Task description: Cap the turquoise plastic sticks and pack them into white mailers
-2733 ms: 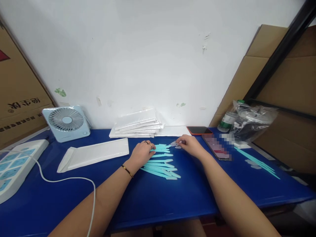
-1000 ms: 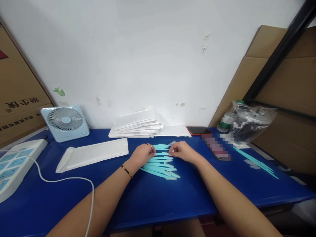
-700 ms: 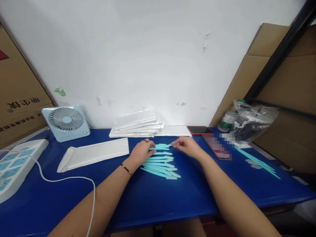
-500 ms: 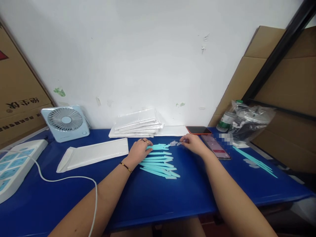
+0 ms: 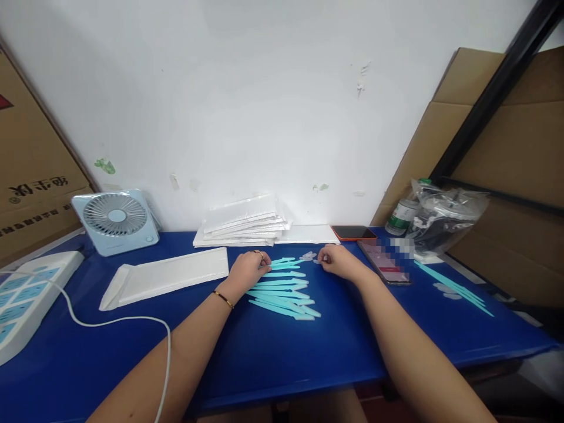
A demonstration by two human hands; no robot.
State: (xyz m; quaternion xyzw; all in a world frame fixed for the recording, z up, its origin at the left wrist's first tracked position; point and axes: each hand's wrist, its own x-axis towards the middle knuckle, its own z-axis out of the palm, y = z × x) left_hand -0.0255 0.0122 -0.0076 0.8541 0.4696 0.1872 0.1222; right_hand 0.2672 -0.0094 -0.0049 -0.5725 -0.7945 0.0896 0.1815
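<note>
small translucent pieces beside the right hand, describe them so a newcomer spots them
On the blue table, follow the fan of teal sticks to its end nearest the wall. Right of that end is a small cluster of translucent pieces, beside the right hand. Unlike the similar pieces at the table's far right, these lie left of that hand.

Near the far left corner of the blue table (image 5: 339, 341) stands a pale blue fan (image 5: 117, 217); a white power strip (image 5: 33, 296) lies in front. An orange-edged phone (image 5: 353, 232) rests at the far edge; toward the far right corner a green-capped bottle (image 5: 401, 216) sits beside a plastic bag (image 5: 456, 217).
</note>
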